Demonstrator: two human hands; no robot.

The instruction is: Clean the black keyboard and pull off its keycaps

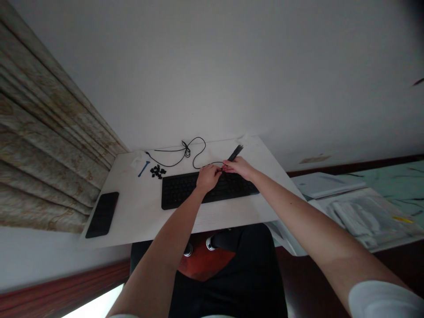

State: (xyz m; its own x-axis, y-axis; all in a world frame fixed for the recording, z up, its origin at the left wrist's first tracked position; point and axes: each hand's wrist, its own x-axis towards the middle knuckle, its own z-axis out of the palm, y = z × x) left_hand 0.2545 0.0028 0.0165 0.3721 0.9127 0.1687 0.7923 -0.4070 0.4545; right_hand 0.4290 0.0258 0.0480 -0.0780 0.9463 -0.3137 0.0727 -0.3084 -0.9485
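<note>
A black keyboard (179, 187) lies on the white table, partly covered by my hands. My left hand (208, 176) is over its middle, fingers curled together and meeting my right hand near the back edge; what they pinch is too small to make out. In my right hand (239, 167) is a slim dark brush (236, 152), its bristle-like end pointing up and away to the right. The fingertips of both hands almost touch. Several small black keycaps (157, 171) lie in a loose pile left of the keyboard, beside a blue tool (143, 168).
A black cable (187, 152) loops across the back of the white table (139, 212). On its left edge rests a black phone (102, 215). Curtains (49, 123) hang at the left. To the right, a lower surface carries a white box (324, 184) and plastic-wrapped things (357, 218).
</note>
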